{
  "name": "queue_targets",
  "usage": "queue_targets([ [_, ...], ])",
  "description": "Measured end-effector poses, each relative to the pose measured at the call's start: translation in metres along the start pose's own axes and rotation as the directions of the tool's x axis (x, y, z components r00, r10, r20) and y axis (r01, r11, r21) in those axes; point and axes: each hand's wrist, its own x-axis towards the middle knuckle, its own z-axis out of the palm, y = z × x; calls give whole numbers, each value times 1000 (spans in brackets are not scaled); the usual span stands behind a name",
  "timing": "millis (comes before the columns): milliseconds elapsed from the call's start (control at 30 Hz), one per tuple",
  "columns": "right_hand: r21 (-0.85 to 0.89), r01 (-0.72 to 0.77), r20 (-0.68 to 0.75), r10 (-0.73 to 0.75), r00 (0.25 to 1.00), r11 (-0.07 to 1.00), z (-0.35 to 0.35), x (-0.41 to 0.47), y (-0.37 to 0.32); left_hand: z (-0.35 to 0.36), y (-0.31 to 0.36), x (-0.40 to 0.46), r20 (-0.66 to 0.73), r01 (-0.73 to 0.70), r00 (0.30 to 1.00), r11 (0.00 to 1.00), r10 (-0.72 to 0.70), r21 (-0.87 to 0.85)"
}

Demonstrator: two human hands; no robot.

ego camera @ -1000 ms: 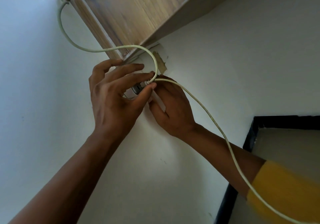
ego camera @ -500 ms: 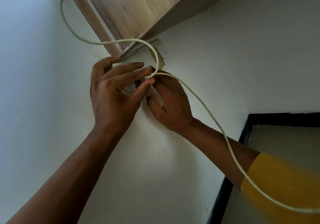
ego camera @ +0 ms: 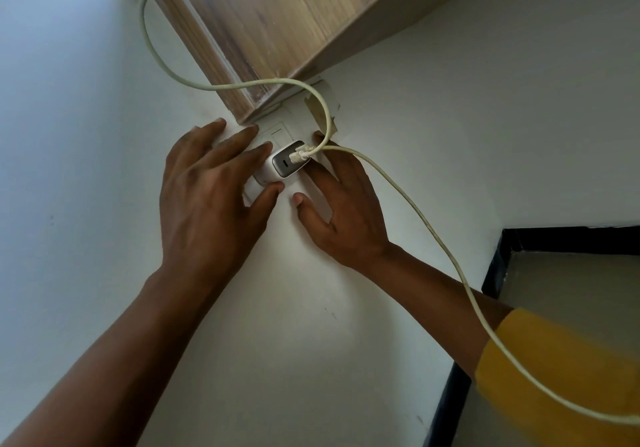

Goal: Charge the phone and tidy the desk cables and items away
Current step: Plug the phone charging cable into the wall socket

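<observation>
A yellow sleeve (ego camera: 554,374) is nearest. Both hands lie spread on the wall (ego camera: 346,342), holding nothing: left hand (ego camera: 211,201) touching the charger (ego camera: 282,166), right hand (ego camera: 343,211) beside it. The charger sits in the socket (ego camera: 277,135) under the shelf (ego camera: 284,21), its cable (ego camera: 426,221) plugged in.

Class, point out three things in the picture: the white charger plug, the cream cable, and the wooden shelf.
White charger plug with grey face (ego camera: 284,167), head view, on its grey face.
Cream cable (ego camera: 408,201), head view, mid-length past the right hand.
Wooden shelf (ego camera: 277,14), head view, its underside.
</observation>
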Motion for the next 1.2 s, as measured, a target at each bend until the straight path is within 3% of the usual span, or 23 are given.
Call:
queue_targets([
  [700, -95, -44, 41, 49, 998, 995, -3, -5, -10, -3, 7, -1, 1, 47, 999, 997, -47, 63],
  [1000, -158, -61, 107, 79, 991, 986, -11, -33, -12, 12, 28, -34, -77, 150, 985, 986, -155, -68],
  [1200, -220, -202, 138, 236, 962, 954, -32, -64, -25, 20, 53, -55, -111, 211, 965, 952, -240, -222],
])
